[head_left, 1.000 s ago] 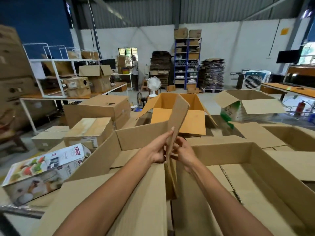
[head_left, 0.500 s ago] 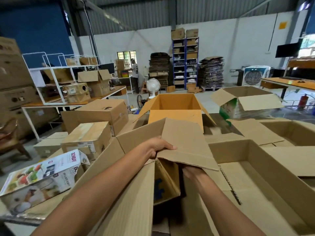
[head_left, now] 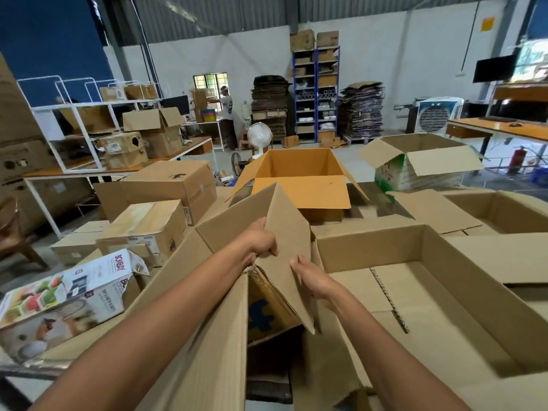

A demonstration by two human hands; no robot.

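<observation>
A brown cardboard flap [head_left: 286,232] rises tilted from the open carton [head_left: 207,336] directly in front of me. My left hand [head_left: 261,241] grips the flap's left edge, fingers curled round it. My right hand [head_left: 311,277] lies against the flap's face lower down, fingers fairly straight and touching the cardboard. Beneath the flap I see the carton's dark inside and an inner panel with a blue print [head_left: 261,315].
A large open carton [head_left: 444,307] lies to the right. An orange-lined open box [head_left: 299,179] stands ahead, closed boxes [head_left: 166,188] and a printed appliance box [head_left: 65,295] to the left. A person [head_left: 226,114] works at the far wall beside shelves [head_left: 315,90].
The flap stood upright between both hands, then folded flat over the carton with my right hand under it. Now it is tilted up again, and my right hand is on its face.
</observation>
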